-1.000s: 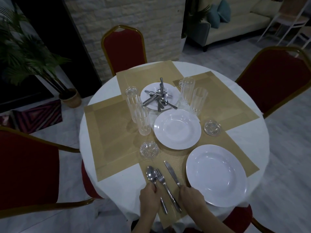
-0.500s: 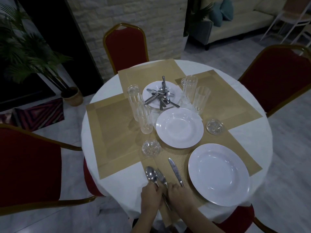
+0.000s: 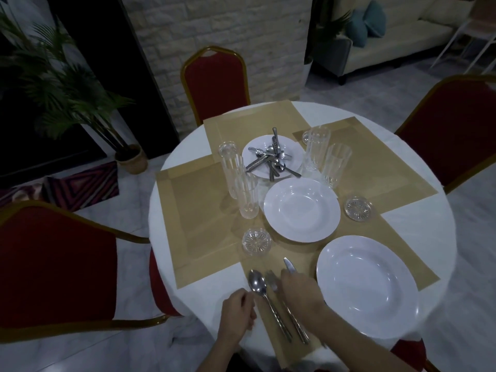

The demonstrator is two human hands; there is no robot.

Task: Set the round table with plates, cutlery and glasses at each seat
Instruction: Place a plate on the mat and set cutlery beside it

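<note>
On the near gold placemat [image 3: 279, 253] a spoon [image 3: 257, 281], a fork [image 3: 271, 280] and a knife [image 3: 289, 264] lie side by side, left of a white plate [image 3: 367, 287]. My right hand [image 3: 298, 289] is palm down over the knife and fork, fingers closed on the knife, whose tip pokes out. My left hand [image 3: 237, 310] is curled just left of the spoon's handle, with nothing seen in it. A second plate [image 3: 302, 209] sits at the table's middle. Behind it a small plate [image 3: 251, 154] holds a pile of cutlery [image 3: 271, 159].
Several tall glasses [image 3: 248, 196] stand around the small plate. Cut-glass coasters [image 3: 256, 241] lie left and right of the middle plate. Red chairs stand at the far side [image 3: 214, 79], left [image 3: 53, 267] and right [image 3: 453, 124]. A potted palm [image 3: 67, 87] is far left.
My right hand moved from the knife's handle leftward, then forward over the fork and knife. My left hand drew back left of the spoon. The cutlery stayed in place.
</note>
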